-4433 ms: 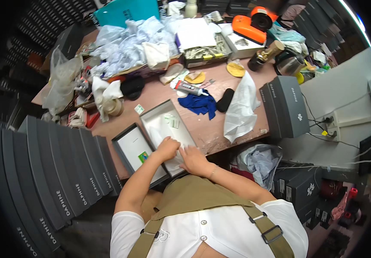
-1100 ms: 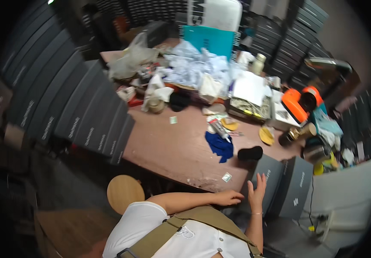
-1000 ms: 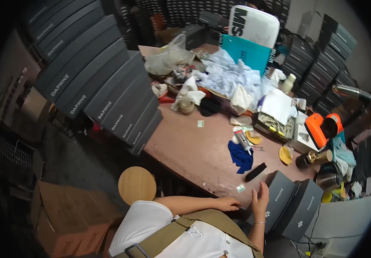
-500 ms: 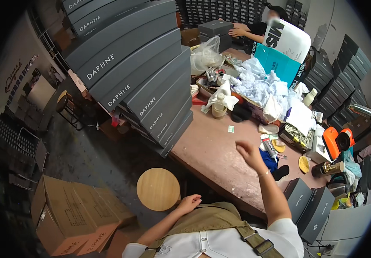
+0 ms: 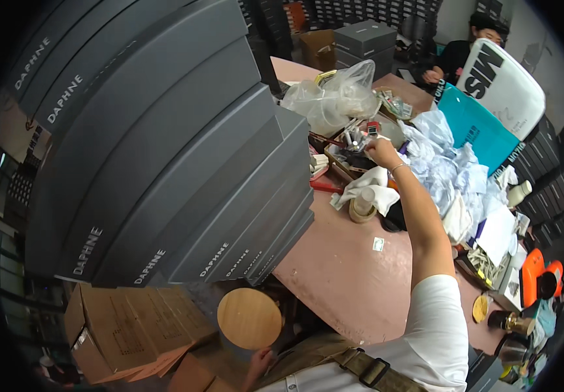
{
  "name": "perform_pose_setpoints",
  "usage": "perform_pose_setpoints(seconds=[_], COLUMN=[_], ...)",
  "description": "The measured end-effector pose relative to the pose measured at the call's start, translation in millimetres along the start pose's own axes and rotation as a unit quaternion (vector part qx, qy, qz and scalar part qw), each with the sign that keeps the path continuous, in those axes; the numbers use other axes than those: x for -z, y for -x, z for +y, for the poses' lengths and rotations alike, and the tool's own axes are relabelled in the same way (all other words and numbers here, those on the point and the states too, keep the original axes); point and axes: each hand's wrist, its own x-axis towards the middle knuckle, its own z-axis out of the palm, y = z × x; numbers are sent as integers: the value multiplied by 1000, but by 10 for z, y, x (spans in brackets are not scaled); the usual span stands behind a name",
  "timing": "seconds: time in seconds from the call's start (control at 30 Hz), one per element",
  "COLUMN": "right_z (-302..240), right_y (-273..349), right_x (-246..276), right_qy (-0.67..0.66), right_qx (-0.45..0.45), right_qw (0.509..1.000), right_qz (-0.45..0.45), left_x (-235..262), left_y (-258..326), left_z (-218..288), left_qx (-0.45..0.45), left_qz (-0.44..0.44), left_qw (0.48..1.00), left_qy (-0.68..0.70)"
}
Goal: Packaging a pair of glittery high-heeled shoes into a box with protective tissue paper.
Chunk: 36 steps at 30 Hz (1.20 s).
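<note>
My right hand reaches over the table into an open tray of small tools and loose bits. Its fingers are bent down, and what they pinch, if anything, is hidden behind the hand. Small metal pieces lie just beside the fingertips. Below the hand, a bottle with a brownish base stands against a crumpled white cloth. My left hand hangs low by my apron, near a round wooden stool. Its fingers are curled, with nothing visible in them.
Dark grey shoe boxes form a tall stack along the table's left. Crumpled pale paper fills a box to the right of my arm. Brown cartons stand at lower left. Behind a teal-and-white box is another person.
My right hand has moved from above the bare tabletop forward to the tool tray. The view has shifted, with the shoe-box stack now larger. The other person's hand has left the grey boxes.
</note>
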Motion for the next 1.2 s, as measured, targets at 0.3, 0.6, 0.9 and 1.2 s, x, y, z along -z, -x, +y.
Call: perform_pose_setpoints(seconds=[0.3, 0.6, 0.9, 1.2], right_z=[491, -172, -2680, -4327], right_y=[-415, 62, 2549, 3381], right_x=[-885, 108, 398, -253], right_qy=[141, -36, -180, -292], right_qx=[-100, -25, 266, 209], right_qw=[963, 997, 906, 913], right_qz=[-206, -64, -275, -196], left_x=[-202, -346, -834, 667], left_y=[105, -174, 300, 917], left_z=[580, 1220, 3010, 2027], left_qx=[141, -66, -566, -547], left_qz=[73, 10, 36, 87], left_qw=[987, 991, 802, 782], left_qy=[-24, -113, -185, 285])
